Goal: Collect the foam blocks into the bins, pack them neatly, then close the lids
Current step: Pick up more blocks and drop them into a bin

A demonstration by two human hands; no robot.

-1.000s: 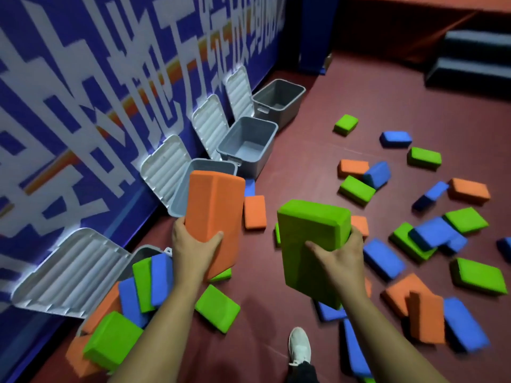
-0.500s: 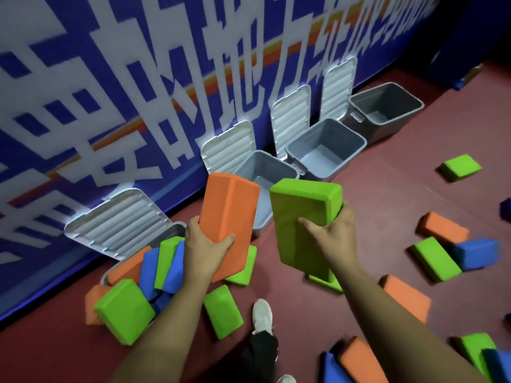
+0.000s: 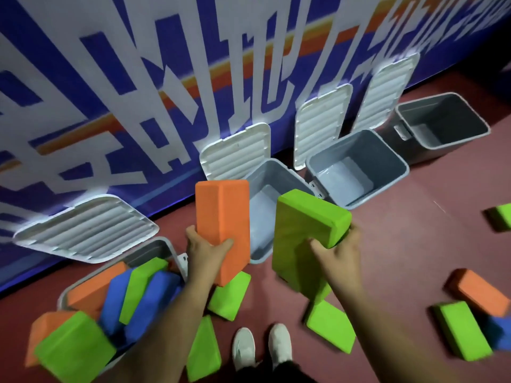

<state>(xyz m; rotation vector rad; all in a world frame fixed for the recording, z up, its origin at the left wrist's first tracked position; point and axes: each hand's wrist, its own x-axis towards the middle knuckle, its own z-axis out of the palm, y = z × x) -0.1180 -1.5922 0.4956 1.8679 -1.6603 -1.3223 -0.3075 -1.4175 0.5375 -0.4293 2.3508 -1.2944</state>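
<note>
Orange foam block (image 3: pixel 222 228) gripped upright by left hand (image 3: pixel 204 251), green foam block (image 3: pixel 307 239) by right hand (image 3: pixel 337 254), above open grey bin (image 3: pixel 276 172)

The orange block (image 3: pixel 224 217) and the green block (image 3: pixel 298 239) at the centre of the frame look like matt foam with a fine, slightly grainy skin. The grey bin (image 3: pixel 279 168) behind them is smooth moulded plastic with a faint sheen, and its white lid (image 3: pixel 235 158) is ribbed plastic. The dark red floor (image 3: pixel 401 244) looks matt, and the blue wall banner (image 3: pixel 110 78) at upper left looks smooth and printed.
</note>
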